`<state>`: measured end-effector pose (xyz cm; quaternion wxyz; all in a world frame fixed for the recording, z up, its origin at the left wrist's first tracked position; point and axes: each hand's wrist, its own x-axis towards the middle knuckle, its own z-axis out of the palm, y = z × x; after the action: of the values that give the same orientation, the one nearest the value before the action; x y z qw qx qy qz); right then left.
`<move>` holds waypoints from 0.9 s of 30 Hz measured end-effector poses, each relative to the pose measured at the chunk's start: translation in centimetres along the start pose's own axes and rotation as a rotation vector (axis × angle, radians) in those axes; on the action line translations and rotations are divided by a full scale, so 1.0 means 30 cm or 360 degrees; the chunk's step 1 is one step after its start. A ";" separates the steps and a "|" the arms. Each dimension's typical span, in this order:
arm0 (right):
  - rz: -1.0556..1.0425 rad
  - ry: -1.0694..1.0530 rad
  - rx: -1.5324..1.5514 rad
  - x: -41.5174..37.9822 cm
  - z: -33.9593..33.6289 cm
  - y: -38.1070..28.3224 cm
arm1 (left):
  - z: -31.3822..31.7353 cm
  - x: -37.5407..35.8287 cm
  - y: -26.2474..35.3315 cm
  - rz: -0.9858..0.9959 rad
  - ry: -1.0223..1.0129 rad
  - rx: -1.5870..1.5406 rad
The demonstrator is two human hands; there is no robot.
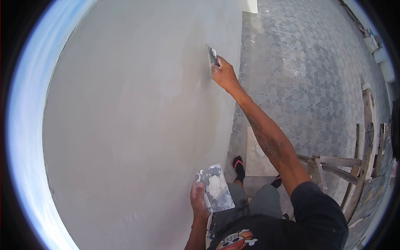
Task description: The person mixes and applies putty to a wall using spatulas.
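A large grey plastered wall (pixel 125 104) fills the left and middle of the head view. My right hand (pixel 225 74) is closed on a flat metal trowel (pixel 211 60), whose blade is against or very near the wall, at its upper right part. Darker, damp-looking patches show on the wall below the trowel. Low in the view, my left hand (pixel 200 201) grips the left edge of a rectangular plate (pixel 225 198), thumb on top. A lump of white paste (pixel 216 186) sits on that plate, with smears around it.
Grey stone-pattern floor (pixel 300 75) stretches to the right of the wall. A beige board (pixel 254 160) with white residue lies by my feet in dark socks and flip-flops (pixel 238 166). A wooden frame (pixel 366 137) stands at the right.
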<state>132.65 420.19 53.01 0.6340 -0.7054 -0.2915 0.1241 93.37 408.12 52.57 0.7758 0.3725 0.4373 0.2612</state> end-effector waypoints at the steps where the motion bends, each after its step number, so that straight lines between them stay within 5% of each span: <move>1: -0.0152 0.0038 -0.0002 -0.048 0.018 -0.007 | 0.006 0.001 0.003 -0.0009 0.0004 0.0004; 7: -0.0813 0.0116 -0.0085 -0.361 0.133 -0.045 | 0.006 -0.003 0.021 -0.0017 -0.0049 0.0001; 11: -0.0799 -0.0145 0.0042 -0.481 0.089 -0.078 | 0.004 -0.005 0.026 -0.0042 -0.0066 -0.0035; 14: -0.0126 -0.0195 0.0148 -0.458 0.007 -0.086 | 0.018 -0.013 0.038 -0.0047 -0.0049 -0.0061; 16: -0.0059 0.0204 0.0143 -0.346 0.033 0.016 | 0.025 -0.020 0.035 -0.0029 -0.0044 -0.0063; 18: 0.0330 0.0263 0.0405 -0.218 0.031 0.096 | 0.016 -0.018 0.032 0.0011 -0.0068 -0.0042; 21: 0.0446 0.0135 0.0609 -0.071 0.055 0.281 | 0.021 -0.022 0.037 -0.0018 -0.0074 -0.0108; 27: 0.0463 0.0031 0.0513 0.001 0.065 0.199 | 0.024 -0.030 0.038 -0.0022 -0.0069 -0.0124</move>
<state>133.13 421.66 46.92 0.7168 -0.6307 -0.1569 0.2526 93.46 407.89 54.17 0.8007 0.3445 0.4125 0.2646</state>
